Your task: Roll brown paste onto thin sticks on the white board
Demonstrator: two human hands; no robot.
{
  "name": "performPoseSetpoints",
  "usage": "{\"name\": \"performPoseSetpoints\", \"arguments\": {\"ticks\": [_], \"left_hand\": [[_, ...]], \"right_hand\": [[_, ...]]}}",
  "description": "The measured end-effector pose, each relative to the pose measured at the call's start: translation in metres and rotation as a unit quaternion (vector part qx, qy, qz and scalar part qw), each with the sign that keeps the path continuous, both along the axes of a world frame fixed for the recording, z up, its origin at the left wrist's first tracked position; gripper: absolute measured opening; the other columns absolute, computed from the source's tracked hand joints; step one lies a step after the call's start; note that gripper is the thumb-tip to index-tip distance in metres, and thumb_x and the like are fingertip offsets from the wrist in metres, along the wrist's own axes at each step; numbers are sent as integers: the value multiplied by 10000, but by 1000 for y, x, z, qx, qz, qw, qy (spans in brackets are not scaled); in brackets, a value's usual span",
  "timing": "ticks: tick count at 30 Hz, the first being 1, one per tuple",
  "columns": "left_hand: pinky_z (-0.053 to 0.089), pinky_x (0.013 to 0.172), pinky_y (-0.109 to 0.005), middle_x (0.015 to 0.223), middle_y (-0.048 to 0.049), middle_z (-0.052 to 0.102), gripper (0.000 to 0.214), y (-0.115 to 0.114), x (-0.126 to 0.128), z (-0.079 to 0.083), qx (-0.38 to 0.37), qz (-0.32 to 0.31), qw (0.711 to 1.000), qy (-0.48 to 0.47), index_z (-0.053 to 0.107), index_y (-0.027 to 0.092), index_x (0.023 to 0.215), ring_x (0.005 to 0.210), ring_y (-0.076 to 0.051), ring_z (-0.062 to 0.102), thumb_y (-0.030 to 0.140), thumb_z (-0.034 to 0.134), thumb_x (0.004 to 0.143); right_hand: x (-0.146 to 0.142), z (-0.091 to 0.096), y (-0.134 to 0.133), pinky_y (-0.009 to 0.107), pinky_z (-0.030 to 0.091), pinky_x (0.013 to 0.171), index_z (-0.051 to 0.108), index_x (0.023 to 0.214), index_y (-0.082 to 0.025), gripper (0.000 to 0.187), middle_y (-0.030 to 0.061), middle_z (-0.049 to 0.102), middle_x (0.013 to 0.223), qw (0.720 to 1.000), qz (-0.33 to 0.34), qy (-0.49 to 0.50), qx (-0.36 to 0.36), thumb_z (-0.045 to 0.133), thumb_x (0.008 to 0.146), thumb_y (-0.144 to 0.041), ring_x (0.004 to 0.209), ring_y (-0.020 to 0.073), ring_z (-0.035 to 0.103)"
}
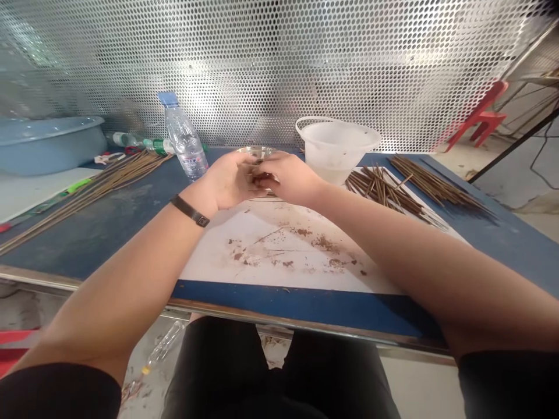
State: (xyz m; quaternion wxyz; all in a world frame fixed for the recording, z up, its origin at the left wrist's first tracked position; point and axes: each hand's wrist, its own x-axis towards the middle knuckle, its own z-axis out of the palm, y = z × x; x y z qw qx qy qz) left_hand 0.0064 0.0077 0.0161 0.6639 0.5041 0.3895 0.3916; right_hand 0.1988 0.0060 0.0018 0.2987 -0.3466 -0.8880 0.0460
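Note:
My left hand (233, 179) and my right hand (290, 177) meet above the far part of a white sheet (209, 265). The fingers of both are curled in towards each other. Dark brown matter shows at the fingertips, partly hidden and blurred, so its kind is unclear. Just behind the hands, the rim of a clear round bowl (258, 151) is visible; the rest of it is covered. Brown crumbs (323, 243) and smears lie scattered over the sheet on my side of the hands.
A translucent white bucket (334, 145) stands right of the hands, beside piles of brown sticks (379, 189). A water bottle (187, 137) with a blue cap is at left. Further left are long thin sticks (109, 180) and a blue basin (48, 142). A perforated metal panel (244, 64) closes off the back.

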Motion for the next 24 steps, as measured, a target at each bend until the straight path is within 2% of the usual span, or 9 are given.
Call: {"name": "performPoseSetpoints", "arguments": {"ticks": [3, 7, 11, 14, 18, 21, 24], "left_hand": [[657, 924, -428, 899, -114, 766, 79, 3, -1, -4, -2, -13, 1000, 11, 754, 163, 941, 850, -239, 772, 218, 707, 973], [641, 1056, -448, 1006, -115, 813, 84, 4, 1, -9, 7, -18, 1000, 2, 781, 161, 1047, 962, -238, 817, 216, 719, 1033], [603, 1145, -472, 1044, -101, 831, 63, 2, 2, -12, 30, -23, 999, 5, 776, 166, 1080, 1021, -232, 834, 190, 721, 1058], [600, 1152, -462, 1063, -116, 843, 77, -2, 3, -10, 38, -20, 999, 10, 788, 146, 1072, 1020, -233, 843, 137, 715, 1048], [628, 1113, -463, 1017, -125, 851, 123, -5, 2, -5, 38, -8, 999, 23, 802, 130, 1055, 1019, -255, 846, 69, 712, 998], [651, 1071, -460, 968, -120, 843, 169, 1, -1, -5, 41, 5, 998, 41, 805, 125, 1054, 999, -259, 843, 35, 705, 951], [666, 1028, -419, 955, -123, 834, 186, 10, -5, -7, 44, 47, 997, 43, 802, 112, 1042, 960, -232, 833, 9, 692, 933]], "right_hand": [[4, 3, 1, 406, 513, 909, 795, 854, -231, 167, 52, 827, 975, 999, -18, 32, -16, 745, 938, -95, 984, 252, 703], [7, 7, 0, 379, 500, 823, 790, 815, -227, 168, 26, 820, 906, 993, -34, 92, -68, 793, 903, -84, 829, 189, 674], [9, 8, 0, 370, 515, 800, 791, 781, -219, 151, 35, 789, 937, 986, -47, 133, -85, 846, 875, -114, 813, 174, 651], [11, 9, 1, 367, 531, 807, 794, 810, -221, 116, 42, 775, 991, 987, -59, 132, -77, 860, 877, -153, 849, 183, 658], [11, 9, 4, 386, 547, 833, 753, 842, -246, 135, 19, 788, 975, 994, -54, 69, -57, 774, 933, -148, 891, 214, 695], [9, 8, 4, 412, 540, 847, 721, 850, -258, 186, 31, 780, 970, 997, -76, 15, -4, 676, 981, -134, 944, 257, 707], [8, 8, 4, 425, 530, 883, 717, 877, -258, 208, 44, 771, 977, 995, -96, -4, 38, 624, 996, -116, 993, 277, 707]]}}
